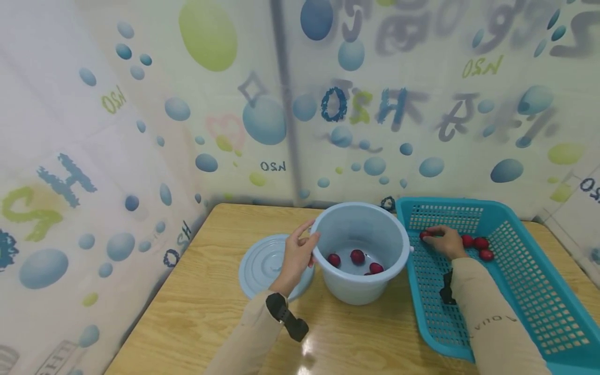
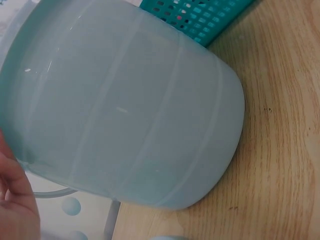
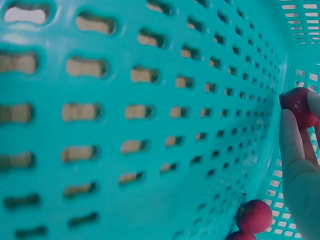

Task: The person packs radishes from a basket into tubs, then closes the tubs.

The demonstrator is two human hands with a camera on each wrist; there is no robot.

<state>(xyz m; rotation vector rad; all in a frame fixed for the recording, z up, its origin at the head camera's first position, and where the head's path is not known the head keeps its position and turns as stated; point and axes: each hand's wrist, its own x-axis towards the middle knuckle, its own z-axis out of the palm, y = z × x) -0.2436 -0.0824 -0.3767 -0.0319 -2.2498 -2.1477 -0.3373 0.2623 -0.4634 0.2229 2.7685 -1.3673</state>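
My left hand (image 1: 296, 255) grips the rim of a light blue plastic bucket (image 1: 361, 289) on its left side, thumb at the edge. Several dark red plums (image 1: 358, 257) lie on the bucket's bottom. In the left wrist view the bucket's ribbed side (image 2: 125, 110) fills most of the picture. Inside the turquoise basket (image 1: 422, 312), my right hand (image 1: 446, 242) pinches a plum (image 3: 297, 107) between thumb and fingers. More plums (image 1: 480, 243) lie in the basket just right of that hand; two of these plums (image 3: 254, 216) show low in the right wrist view.
A round light blue lid (image 1: 255, 271) lies on the wooden table (image 1: 187, 307), left of the bucket and partly behind my left hand. The basket's raised wall (image 1: 414, 291) stands close to the bucket's right side. A patterned curtain (image 1: 225, 172) hangs behind the table.
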